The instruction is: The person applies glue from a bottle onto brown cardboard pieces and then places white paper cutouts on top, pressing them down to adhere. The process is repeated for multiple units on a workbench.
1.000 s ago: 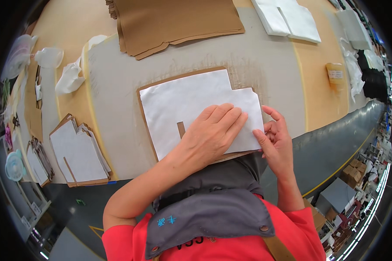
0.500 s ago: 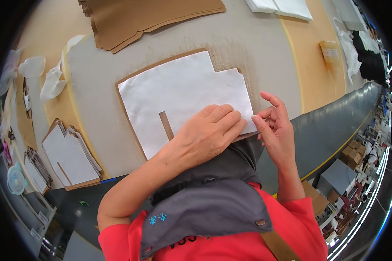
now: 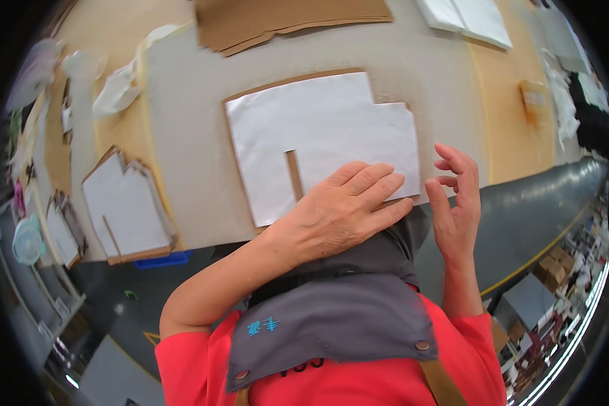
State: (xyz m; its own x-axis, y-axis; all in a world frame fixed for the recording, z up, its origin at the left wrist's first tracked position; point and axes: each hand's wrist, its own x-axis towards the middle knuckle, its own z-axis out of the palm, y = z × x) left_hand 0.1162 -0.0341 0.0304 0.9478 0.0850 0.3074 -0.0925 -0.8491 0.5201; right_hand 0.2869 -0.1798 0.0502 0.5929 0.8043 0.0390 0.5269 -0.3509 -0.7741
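A white notched sheet (image 3: 304, 122) with a narrow slot lies over a brown sheet (image 3: 292, 76), whose margin shows along the far and left sides. My left hand (image 3: 355, 206) rests flat across the near right part of the white sheet, fingers stretched out and slightly apart, by the table's front edge. Just right of the sheet is my right hand (image 3: 458, 203), raised and apart from it. Its fingers are loosely curled and spread, and nothing shows between them.
Brown sheets (image 3: 284, 24) are piled at the far side of the table (image 3: 183, 135). Similar white-and-brown stacks (image 3: 128, 210) lie at the left. White packs (image 3: 467, 20) sit far right, near a small yellow packet (image 3: 533, 96). A blue thing (image 3: 162, 260) shows below the table edge.
The whole view has shifted, so the table's contents appear further right and higher. My right hand has come away from the sheet's right corner. My left hand stays on the sheet.
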